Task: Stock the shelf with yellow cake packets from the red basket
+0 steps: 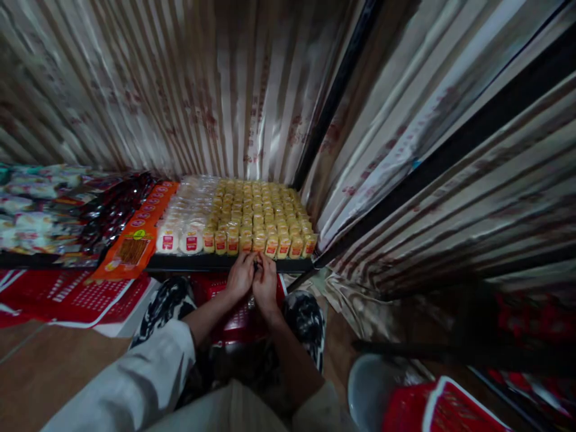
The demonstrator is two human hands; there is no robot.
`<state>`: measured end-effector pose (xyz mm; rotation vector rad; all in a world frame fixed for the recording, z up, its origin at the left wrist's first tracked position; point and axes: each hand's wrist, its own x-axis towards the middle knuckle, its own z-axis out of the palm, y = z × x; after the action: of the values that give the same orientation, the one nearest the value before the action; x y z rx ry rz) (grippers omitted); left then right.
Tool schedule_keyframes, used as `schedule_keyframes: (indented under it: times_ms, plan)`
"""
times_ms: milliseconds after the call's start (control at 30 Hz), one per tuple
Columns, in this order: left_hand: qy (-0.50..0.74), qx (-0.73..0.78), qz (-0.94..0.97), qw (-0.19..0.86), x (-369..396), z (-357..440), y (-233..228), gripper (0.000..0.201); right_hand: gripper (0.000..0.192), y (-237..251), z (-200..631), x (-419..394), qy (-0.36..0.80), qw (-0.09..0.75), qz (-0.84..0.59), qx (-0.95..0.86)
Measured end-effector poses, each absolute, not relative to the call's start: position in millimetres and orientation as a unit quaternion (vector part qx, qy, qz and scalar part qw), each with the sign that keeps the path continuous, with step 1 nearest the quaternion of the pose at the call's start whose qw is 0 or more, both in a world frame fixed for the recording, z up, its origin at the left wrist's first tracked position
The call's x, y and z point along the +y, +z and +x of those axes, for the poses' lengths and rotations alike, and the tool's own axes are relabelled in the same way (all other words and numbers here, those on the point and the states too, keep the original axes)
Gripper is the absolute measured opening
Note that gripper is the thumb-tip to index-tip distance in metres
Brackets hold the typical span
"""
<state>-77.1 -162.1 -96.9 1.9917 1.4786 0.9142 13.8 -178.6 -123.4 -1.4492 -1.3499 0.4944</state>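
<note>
Behind everything, corrugated metal sheeting point(189, 90) closes the back and right, meeting at a dark upright post point(335, 96); wall hard against the display's rear and right end. Below it, a long black shelf point(216, 262) runs left to right, edge toward the person. On it, largest block first: rows of small yellow packs point(261, 210) with red labels, filling the right end up to the post; white round packs point(189, 207) just left of them; an orange sachet strip point(137, 237) overhanging the front edge; dark wrappers point(112, 207) and pale bags point(31, 204) further left. Under the shelf, a red crate point(238, 318) between the person's knees, patterned shoes either side. Left hand point(240, 277) and right hand point(265, 282) pressed together at the shelf's front edge, fingertips meeting on something small and dark point(256, 262); cannot tell what, nor which hand grips it. Front row of yellow packs lies directly ahead, just beyond the fingertips, its long axis crosswise to the forearms; right hand slightly nearer the row's middle. Open room only toward the person and downward; tight rightward.
</note>
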Motion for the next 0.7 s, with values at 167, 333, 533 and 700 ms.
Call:
schedule_keyframes:
  times_ms: [167, 333, 533, 700]
  plan:
    - [0.323, 0.54, 0.737, 0.248, -164, -78, -95, 0.045, 0.053, -126, 15, -179, 0.203, 0.507, -0.61, -0.574]
    - [0.349, 0.526, 0.736, 0.246, -167, -82, -97, 0.04, 0.039, -121, 18, -188, 0.204, 0.517, -0.616, -0.558]
    - [0.302, 0.534, 0.734, 0.291, -201, -93, -133, 0.028, 0.023, -160, 14, -221, 0.305, 0.483, -0.651, -0.5]
    - [0.198, 0.549, 0.69, 0.427, -226, -97, -178, 0.032, 0.017, -205, 11, -223, 0.404, 0.359, -0.713, -0.446]
